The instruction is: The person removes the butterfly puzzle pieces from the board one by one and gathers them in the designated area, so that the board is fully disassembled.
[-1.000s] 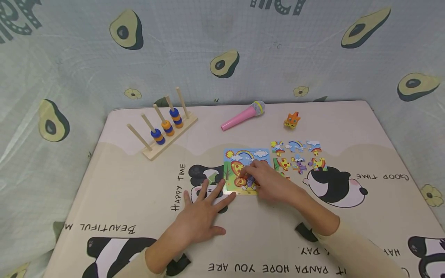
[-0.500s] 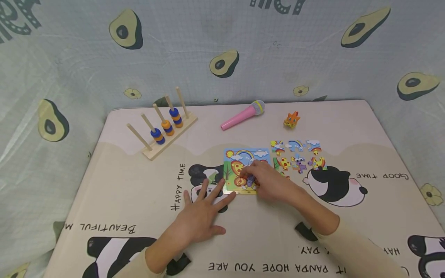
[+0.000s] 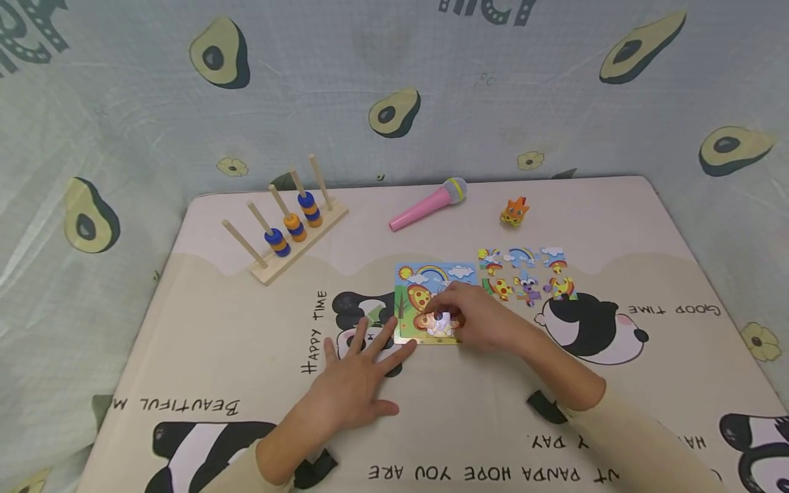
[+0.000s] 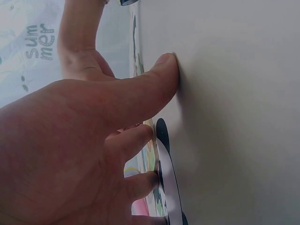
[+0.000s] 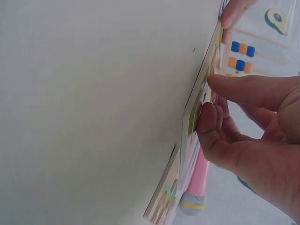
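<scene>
A colourful jigsaw puzzle point(image 3: 405, 294) with a sun, rainbow and cartoon animals lies on the table in the head view. My right hand point(image 3: 481, 318) is over its right half, fingers curled, pinching a puzzle piece that the fingers mostly hide. In the right wrist view the thumb point(image 5: 248, 88) and fingertips touch the puzzle's face. My left hand point(image 3: 356, 383) lies flat with fingers spread, its fingertips at the puzzle's lower left corner. Several loose puzzle pieces point(image 3: 527, 288) lie in rows right of the puzzle.
A wooden peg stand point(image 3: 298, 243) with blue and orange rings stands at the back left. Behind the puzzle lies a pink toy microphone point(image 3: 425, 207), and right of that a small orange toy figure point(image 3: 514, 211). Curtains with avocado prints hang beyond the table edge.
The lower middle of the puzzle, purple before, now looks whitish beneath my right fingers, which have shifted very slightly. My left hand stays in place.
</scene>
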`<state>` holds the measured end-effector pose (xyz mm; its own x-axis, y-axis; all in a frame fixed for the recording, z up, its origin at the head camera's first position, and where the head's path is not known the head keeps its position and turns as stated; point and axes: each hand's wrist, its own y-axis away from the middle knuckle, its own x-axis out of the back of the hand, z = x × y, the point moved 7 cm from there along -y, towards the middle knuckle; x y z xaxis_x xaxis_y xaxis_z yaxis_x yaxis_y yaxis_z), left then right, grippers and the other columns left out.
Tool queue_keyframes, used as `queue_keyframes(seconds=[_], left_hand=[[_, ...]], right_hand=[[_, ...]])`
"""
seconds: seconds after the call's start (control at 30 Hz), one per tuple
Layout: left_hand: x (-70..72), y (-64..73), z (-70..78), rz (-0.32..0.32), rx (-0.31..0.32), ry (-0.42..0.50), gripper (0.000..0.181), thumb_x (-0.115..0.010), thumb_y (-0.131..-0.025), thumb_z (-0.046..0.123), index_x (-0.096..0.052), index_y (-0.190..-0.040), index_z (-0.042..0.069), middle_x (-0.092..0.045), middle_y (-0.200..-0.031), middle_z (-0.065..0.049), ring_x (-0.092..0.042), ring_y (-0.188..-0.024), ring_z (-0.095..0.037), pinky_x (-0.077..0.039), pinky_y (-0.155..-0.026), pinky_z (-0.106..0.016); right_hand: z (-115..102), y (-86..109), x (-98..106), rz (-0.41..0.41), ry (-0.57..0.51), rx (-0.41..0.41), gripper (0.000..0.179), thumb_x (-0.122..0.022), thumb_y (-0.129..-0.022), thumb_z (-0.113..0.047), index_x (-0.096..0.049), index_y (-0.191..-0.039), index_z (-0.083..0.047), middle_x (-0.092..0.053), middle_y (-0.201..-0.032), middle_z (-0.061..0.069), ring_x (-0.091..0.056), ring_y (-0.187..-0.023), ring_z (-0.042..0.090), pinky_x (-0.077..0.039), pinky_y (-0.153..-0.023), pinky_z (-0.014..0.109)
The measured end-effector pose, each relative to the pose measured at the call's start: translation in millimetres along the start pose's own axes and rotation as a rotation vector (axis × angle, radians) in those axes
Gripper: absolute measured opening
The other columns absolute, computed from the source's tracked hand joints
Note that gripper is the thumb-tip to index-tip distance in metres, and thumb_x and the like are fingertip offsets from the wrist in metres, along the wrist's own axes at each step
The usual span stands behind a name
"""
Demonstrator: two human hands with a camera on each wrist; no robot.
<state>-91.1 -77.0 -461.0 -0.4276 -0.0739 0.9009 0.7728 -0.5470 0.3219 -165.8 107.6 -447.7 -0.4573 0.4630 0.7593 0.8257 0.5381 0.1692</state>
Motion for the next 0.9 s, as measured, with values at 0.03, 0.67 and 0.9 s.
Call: queue_keyframes(seconds=[0.03, 0.67, 0.9], left_hand=[[0.1, 0.2, 0.1, 0.002, -0.002, -0.001, 0.096, -0.082, -0.082, 0.059, -0.032, -0.162, 0.043, -0.012, -0.177, -0.002, -0.014, -0.158, -0.053, -0.023, -0.097, -0.093], [0.0, 0.1, -0.9, 0.005, 0.000, -0.001, 0.096, -0.082, -0.082, 0.058, -0.032, -0.163, 0.043, -0.011, -0.177, -0.001, -0.013, -0.158, -0.053, -0.022, -0.098, -0.093], [-0.2, -0.3, -0.4, 0.004, 0.006, 0.001, 0.096, -0.082, -0.082, 0.057, -0.032, -0.162, 0.043, -0.011, -0.177, -0.001, -0.014, -0.158, -0.053, -0.023, -0.098, -0.093]], right_hand=[[0.3, -0.3, -0.2, -0.004, -0.001, 0.003, 0.048, -0.073, -0.083, 0.011, -0.076, -0.120, -0.018, -0.067, -0.110, 0.001, -0.055, -0.096, 0.019, -0.049, -0.079, 0.032], [-0.6, 1.9, -6.8, -0.114, 0.032, 0.065, 0.056, -0.075, -0.077, 0.007, -0.073, -0.126, -0.021, -0.065, -0.119, -0.004, -0.056, -0.111, 0.017, -0.051, -0.094, 0.040], [-3.9, 2.7, -7.6, -0.088, 0.042, 0.109, 0.054, -0.073, -0.077, 0.013, -0.073, -0.121, -0.018, -0.066, -0.116, -0.003, -0.058, -0.109, 0.017, -0.052, -0.095, 0.040]])
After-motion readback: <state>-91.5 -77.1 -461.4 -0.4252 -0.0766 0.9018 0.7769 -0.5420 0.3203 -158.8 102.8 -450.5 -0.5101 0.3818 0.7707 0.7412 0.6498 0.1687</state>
